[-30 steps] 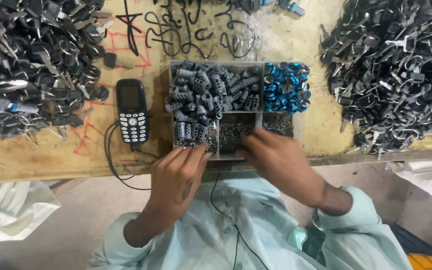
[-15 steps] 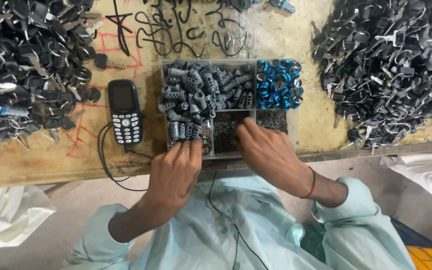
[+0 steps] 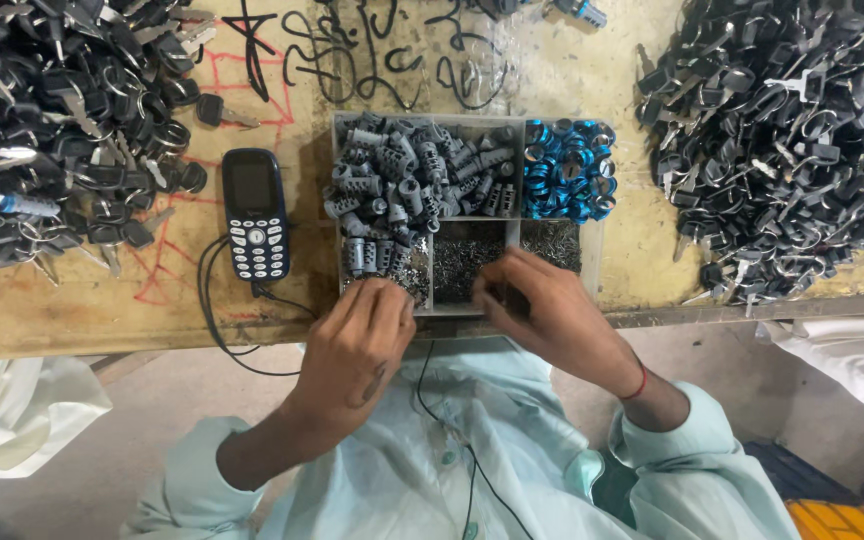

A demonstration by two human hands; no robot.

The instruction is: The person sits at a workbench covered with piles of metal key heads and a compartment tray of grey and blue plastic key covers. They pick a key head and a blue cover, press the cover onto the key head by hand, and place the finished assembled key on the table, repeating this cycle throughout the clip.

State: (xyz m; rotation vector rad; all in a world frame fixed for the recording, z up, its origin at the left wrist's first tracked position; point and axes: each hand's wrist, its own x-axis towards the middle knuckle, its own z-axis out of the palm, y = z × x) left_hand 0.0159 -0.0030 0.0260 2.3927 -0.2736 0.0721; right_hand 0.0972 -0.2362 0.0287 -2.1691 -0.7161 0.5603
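On the worn wooden worktop [image 3: 642, 250], marked with red and black scribbles, a clear divided tray [image 3: 594, 262] sits at the near edge and serves as the landmark. Left of the tray lies a dark blue keypad phone [image 3: 255, 213], its black cable [image 3: 214, 320] looping off the worktop edge below it. Farther left of the tray spreads a heap of black-headed keys [image 3: 62, 120], and well to the right of the tray a second, larger heap of keys [image 3: 782, 140] covers the surface. Inside the tray, the large far-left compartment is piled with grey ridged cylinders [image 3: 402, 180], which spill down its left side; the far-right compartment holds bright blue rings [image 3: 566, 182]; the near compartments hold tiny dark metal pins [image 3: 464, 262]. Both hands crowd the near edge of the tray and hide part of the near compartments. The left hand [image 3: 357, 350] has its fingers curled down at the tray's near-left corner, its grip closed over something small that cannot be made out. The right hand [image 3: 552, 315], a red thread at its wrist, reaches over the tray's near-middle compartment with fingertips pinched together; what it has hold of is hidden. A pale green sleeve [image 3: 692, 440] lies below the tray.
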